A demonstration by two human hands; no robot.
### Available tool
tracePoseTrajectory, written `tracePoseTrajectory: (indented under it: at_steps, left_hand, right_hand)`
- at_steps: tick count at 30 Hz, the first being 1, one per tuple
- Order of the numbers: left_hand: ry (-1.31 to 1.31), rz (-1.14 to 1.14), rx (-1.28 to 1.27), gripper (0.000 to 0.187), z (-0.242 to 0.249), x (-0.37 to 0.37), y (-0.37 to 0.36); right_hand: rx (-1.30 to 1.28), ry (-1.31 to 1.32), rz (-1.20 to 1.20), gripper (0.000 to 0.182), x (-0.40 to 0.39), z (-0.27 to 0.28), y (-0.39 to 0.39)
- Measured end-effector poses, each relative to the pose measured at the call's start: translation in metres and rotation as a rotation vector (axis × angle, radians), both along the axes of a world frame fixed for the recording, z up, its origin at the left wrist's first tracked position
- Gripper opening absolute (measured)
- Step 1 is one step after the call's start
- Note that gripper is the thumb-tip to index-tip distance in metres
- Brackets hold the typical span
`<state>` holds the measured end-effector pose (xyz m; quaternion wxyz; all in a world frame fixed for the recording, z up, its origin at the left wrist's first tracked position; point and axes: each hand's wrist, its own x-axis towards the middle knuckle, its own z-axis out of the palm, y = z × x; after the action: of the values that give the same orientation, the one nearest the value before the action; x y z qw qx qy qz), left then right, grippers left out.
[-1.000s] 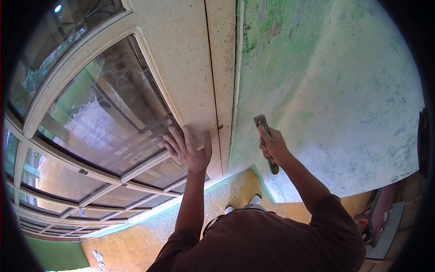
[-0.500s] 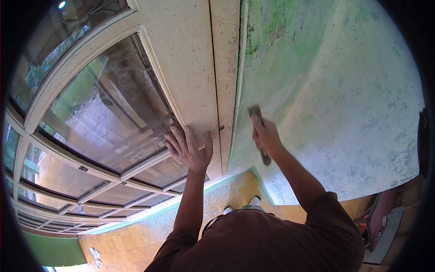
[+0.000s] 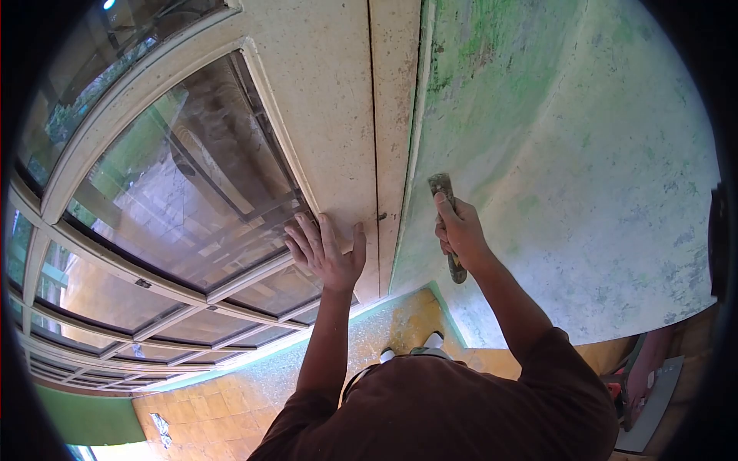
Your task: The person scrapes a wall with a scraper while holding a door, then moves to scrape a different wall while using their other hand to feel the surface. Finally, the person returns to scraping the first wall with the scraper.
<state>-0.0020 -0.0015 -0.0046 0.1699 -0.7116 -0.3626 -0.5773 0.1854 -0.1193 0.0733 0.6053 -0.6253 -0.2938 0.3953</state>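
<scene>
Fingers of the right hand (image 3: 463, 230), wrapped around the tool (image 3: 440, 184) mid-right, should steady its angle, left hand (image 3: 334, 260) spread, empty, against woodwork (image 3: 327, 131).

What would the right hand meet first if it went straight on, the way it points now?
Probably the patchy green wall, reached first by the scraper-like tool in the right hand; depth is unclear.
</scene>
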Motion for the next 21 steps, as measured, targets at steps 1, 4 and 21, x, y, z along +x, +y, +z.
tracePoseTrajectory:
  at_steps: [1, 4, 21]
  left_hand:
    - [0.001, 0.000, 0.009, 0.076, -0.001, 0.000, 0.000]
    - [-0.003, -0.015, 0.007, 0.076, -0.001, -0.001, 0.000]
    - [-0.022, -0.252, -0.209, 0.087, 0.021, -0.020, -0.036]
  right_hand:
    - [0.012, -0.016, -0.007, 0.040, 0.001, 0.000, -0.003]
    - [-0.050, -0.025, -0.008, 0.041, -0.004, -0.004, -0.019]
    - [-0.202, 0.009, 0.312, 0.039, -0.035, -0.086, -0.059]
